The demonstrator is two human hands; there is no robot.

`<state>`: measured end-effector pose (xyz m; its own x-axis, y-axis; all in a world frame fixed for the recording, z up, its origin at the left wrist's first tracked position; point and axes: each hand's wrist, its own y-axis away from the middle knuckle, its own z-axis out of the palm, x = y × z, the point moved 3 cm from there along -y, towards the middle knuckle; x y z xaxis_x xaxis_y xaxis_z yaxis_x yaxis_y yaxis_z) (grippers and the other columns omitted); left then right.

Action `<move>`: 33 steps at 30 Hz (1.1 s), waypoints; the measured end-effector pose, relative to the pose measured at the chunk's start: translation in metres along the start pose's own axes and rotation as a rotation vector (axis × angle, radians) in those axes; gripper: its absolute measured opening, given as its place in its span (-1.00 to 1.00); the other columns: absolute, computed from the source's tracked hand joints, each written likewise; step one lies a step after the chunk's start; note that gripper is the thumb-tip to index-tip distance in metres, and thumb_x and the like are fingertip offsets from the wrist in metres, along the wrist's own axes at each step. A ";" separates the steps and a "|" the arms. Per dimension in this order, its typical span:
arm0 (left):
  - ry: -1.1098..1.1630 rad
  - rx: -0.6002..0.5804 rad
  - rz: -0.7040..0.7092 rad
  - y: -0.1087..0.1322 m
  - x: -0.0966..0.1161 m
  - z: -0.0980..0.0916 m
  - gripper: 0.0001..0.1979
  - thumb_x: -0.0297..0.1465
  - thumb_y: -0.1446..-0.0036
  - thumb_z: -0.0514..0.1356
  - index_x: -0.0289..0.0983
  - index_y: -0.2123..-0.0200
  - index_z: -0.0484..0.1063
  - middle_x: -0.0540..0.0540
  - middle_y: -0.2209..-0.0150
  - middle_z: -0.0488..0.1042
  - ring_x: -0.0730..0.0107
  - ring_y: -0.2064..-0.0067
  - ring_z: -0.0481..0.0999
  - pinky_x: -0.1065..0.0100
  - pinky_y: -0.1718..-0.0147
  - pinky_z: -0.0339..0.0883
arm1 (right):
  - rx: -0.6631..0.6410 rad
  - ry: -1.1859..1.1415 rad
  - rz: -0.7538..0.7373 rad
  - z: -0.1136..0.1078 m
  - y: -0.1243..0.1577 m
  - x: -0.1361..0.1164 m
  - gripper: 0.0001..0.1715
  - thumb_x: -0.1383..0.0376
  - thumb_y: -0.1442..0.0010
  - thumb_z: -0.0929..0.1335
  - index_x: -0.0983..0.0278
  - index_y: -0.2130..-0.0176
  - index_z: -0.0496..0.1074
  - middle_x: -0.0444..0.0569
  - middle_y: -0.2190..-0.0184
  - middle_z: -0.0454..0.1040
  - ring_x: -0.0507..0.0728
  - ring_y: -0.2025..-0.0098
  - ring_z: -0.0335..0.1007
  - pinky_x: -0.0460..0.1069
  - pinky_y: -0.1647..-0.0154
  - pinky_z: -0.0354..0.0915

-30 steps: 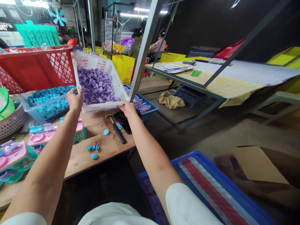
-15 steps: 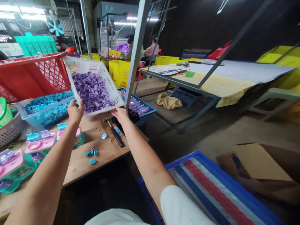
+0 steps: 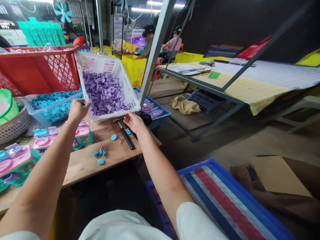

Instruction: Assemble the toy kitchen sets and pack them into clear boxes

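Observation:
A white basket full of purple plastic pieces stands tilted toward me at the back of the wooden table. My left hand grips its near left edge, thumb toward the pieces. At the near right corner my right hand touches the underside with its fingers apart. Below the basket lies a hammer with a black handle. Small blue parts and a round blue piece rest nearby.
Left of the basket are a red basket and a blue bin of blue parts. Toy sets line the left. A metal post rises at right. Two people sit beyond.
The view has shifted, so the basket and hands appear slightly further right. Both hands remain at the basket's near edge.

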<state>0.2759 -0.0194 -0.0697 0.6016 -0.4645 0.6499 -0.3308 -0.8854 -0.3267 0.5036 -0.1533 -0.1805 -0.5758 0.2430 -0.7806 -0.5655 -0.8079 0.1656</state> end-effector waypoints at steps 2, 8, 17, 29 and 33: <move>0.010 0.019 0.014 0.001 -0.001 -0.003 -0.59 -0.13 -0.12 0.18 -0.40 0.27 0.58 0.01 0.59 0.31 0.42 0.49 0.25 0.38 0.40 0.19 | 0.003 0.006 0.027 0.000 0.007 -0.002 -0.82 0.36 -0.28 0.39 0.26 0.39 0.37 -0.21 0.56 0.51 -0.03 0.54 0.46 -0.10 0.43 0.47; 0.171 0.286 0.095 0.053 0.004 -0.037 -0.52 -0.05 -0.18 0.16 -0.37 0.17 0.59 -0.08 0.40 0.52 0.34 0.35 0.42 0.36 0.27 0.29 | 0.014 0.310 -0.202 -0.007 0.047 0.006 -0.80 0.16 -0.22 0.42 0.23 0.27 0.41 -0.14 0.38 0.56 0.00 0.40 0.48 -0.13 0.42 0.39; 1.002 0.009 -0.422 0.200 -0.016 0.023 -0.57 -0.05 -0.16 0.27 -0.33 0.17 0.53 0.06 0.51 0.32 0.61 0.58 0.22 0.55 0.65 -0.01 | -0.295 1.098 -0.889 0.016 0.160 0.068 -0.78 0.17 -0.34 0.31 0.23 0.12 0.47 0.07 0.17 0.52 0.21 0.03 0.45 0.14 -0.06 0.38; 1.588 0.014 -0.898 0.223 -0.043 0.040 -0.65 -0.18 -0.38 0.06 -0.34 0.22 0.46 -0.10 0.35 0.49 0.41 0.32 0.53 0.38 0.24 0.49 | -0.517 1.064 -0.793 0.058 0.172 0.099 -0.82 0.20 -0.33 0.36 0.16 0.20 0.58 0.03 0.17 0.53 0.20 0.04 0.41 0.14 -0.06 0.36; 1.523 0.004 -0.823 0.224 -0.053 0.045 -0.87 -0.38 -0.22 0.22 -0.34 0.29 0.48 -0.10 0.30 0.51 0.42 0.25 0.53 0.41 0.15 0.44 | -0.536 1.091 -0.812 0.064 0.170 0.107 -0.76 0.21 -0.38 0.29 0.19 0.25 0.52 0.03 0.20 0.53 0.19 0.07 0.42 0.11 -0.04 0.35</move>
<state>0.2028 -0.1940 -0.2082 -0.5743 0.5039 0.6452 -0.3113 -0.8634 0.3971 0.3081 -0.2307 -0.1968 0.6497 0.3980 -0.6477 -0.0860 -0.8081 -0.5828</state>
